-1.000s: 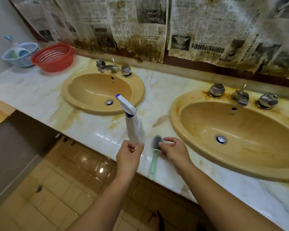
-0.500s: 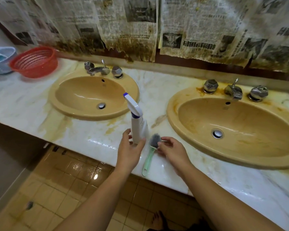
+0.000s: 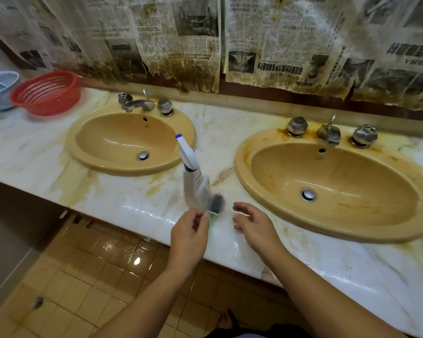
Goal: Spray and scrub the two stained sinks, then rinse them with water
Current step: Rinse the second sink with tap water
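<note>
Two sinks, left sink [image 3: 83, 152] and right sink [image 3: 242, 172], look unscrubbed, stains on rims. Spray bottle [image 3: 195, 184] leans on counter [image 3: 230, 132] btwn them, brush [image 3: 217, 203] just beside. My left hand [image 3: 188, 232] curls at bottle's foot; blurred, can't tell if gripping. Right hand [image 3: 253, 224] slack, holds nothing. I'd grab higher, by trigger, w/ nozzle aimed into basin.

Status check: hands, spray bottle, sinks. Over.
Right grip open, clear of the grey-bristled green-handled brush. Left grip curled at white spray bottle base, hold unclear. Tan oval left sink and right sink stained, nothing blocking.
</note>
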Available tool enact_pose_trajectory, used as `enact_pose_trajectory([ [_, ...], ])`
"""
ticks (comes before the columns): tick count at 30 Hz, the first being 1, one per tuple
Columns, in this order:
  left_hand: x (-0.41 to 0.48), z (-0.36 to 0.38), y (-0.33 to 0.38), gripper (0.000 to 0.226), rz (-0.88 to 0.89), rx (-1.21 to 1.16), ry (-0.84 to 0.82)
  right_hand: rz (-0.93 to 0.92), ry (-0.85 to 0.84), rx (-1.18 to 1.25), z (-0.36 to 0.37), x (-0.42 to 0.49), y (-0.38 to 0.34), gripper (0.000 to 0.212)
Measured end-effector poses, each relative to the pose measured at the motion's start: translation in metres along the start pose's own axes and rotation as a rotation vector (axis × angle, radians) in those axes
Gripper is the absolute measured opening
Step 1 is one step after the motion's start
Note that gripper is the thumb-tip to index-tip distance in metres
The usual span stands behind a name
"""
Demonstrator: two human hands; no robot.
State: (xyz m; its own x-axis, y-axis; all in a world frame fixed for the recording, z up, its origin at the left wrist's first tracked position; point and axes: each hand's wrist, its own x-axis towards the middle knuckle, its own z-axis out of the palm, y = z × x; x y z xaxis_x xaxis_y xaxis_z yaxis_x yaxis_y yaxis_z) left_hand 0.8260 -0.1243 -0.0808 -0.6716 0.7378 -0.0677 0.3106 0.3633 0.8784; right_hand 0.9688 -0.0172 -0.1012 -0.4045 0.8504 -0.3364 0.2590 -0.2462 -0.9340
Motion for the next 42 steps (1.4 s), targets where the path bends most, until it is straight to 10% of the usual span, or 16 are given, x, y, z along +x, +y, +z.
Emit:
enact_pose_trajectory([
  [16, 0.01, 0.159, 0.118, 0.041, 0.287, 0.173, -0.356, -0.153, 0.249, 0.027, -0.159, -0.004, -0.015, 0.024],
  [34, 0.142, 0.25, 0.175, 0.044, 0.334, 0.224, -0.371, -0.053, 0.488, -0.188, -0.277, 0.111, -0.058, 0.029],
  [42, 0.25, 0.286, 0.133, 0.081, 0.487, 0.695, -0.255, 0.168, 0.586, -0.7, -0.321, 0.208, -0.073, 0.076],
])
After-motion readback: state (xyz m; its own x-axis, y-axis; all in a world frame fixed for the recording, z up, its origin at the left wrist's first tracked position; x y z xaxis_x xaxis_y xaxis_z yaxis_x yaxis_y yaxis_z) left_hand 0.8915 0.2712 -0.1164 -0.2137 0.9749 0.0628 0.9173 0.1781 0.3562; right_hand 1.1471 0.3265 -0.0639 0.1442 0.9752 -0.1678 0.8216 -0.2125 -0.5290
